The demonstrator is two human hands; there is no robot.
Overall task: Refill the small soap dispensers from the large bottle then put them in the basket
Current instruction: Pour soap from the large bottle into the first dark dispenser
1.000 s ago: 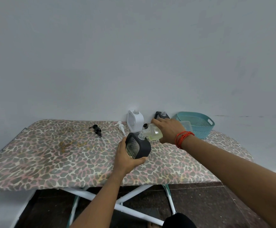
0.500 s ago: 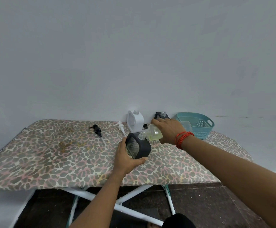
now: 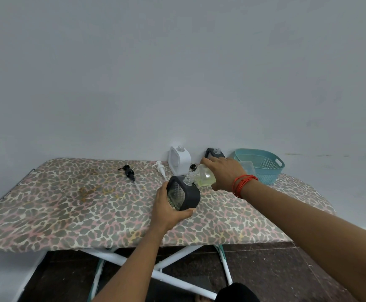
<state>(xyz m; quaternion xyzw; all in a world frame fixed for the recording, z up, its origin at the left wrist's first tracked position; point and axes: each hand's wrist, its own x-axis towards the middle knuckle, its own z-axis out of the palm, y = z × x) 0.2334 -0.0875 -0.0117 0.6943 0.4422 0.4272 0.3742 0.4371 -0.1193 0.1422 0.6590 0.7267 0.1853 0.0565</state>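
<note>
Tipped clear bottle [image 3: 204, 176], neck at black dispenser [image 3: 190, 196] mouth; teal basket [image 3: 269, 173] far right

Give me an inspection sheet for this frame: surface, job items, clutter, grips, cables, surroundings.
Surface: ironing board with a leopard-print cover; yellowish stain left of centre.
Job's things: large bottle tilted, mouth at the neck of the black dispenser. White dispenser and second black dispenser stand uncapped by the wall. Black pump and white pump lie loose. Teal basket far right, no dispenser seen in it.
Clutter: clear tub beside the basket.
Grips: left hand holds the black dispenser; right hand holds the large bottle.
Cables: nothing seen.
Surroundings: plain grey wall, dark floor.
</note>
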